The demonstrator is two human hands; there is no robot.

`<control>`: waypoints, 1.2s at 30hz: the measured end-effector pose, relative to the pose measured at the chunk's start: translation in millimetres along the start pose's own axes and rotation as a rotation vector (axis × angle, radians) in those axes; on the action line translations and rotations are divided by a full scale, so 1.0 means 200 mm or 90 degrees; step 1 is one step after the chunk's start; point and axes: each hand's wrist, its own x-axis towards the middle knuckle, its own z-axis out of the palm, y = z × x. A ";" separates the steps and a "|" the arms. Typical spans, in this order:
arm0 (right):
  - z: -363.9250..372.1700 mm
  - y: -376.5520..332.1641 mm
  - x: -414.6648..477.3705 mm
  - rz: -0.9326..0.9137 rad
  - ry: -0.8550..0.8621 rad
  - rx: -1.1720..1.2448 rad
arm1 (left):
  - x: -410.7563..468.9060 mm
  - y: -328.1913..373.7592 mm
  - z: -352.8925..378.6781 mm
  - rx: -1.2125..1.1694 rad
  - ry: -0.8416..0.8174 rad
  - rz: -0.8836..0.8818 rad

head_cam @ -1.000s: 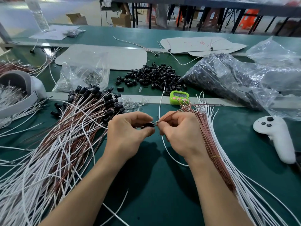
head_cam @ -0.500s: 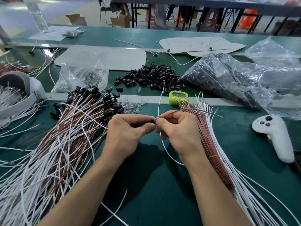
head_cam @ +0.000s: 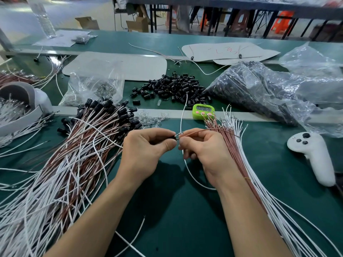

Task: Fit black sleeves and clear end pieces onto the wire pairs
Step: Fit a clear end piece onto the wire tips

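Green bench [head_cam: 176, 216] carries wire heaps [head_cam: 65, 164] along both side edges. Mid-bench, the left hand [head_cam: 148, 152] pinches a black sleeve [head_cam: 174, 137], and the right hand [head_cam: 206, 153] pinches a wire pair [head_cam: 204, 130] at its mouth: threading, apparently. The next move needs a steady push through.

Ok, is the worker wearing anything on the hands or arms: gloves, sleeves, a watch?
Nothing shows. The left hand and right hand are ungloved, with no rings in view. The left forearm and right forearm are uncovered down to the frame's edge: no sleeves, watch or wrist strap.
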 end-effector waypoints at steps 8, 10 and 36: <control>0.01 0.02 0.01 -0.037 0.017 0.008 | -0.01 -0.01 0.00 0.008 -0.007 -0.016; 0.03 0.03 0.01 -0.042 0.011 0.007 | -0.01 0.00 0.00 0.005 -0.011 -0.012; 0.06 0.08 0.01 -0.060 0.028 -0.049 | -0.02 -0.01 0.01 0.006 -0.040 -0.036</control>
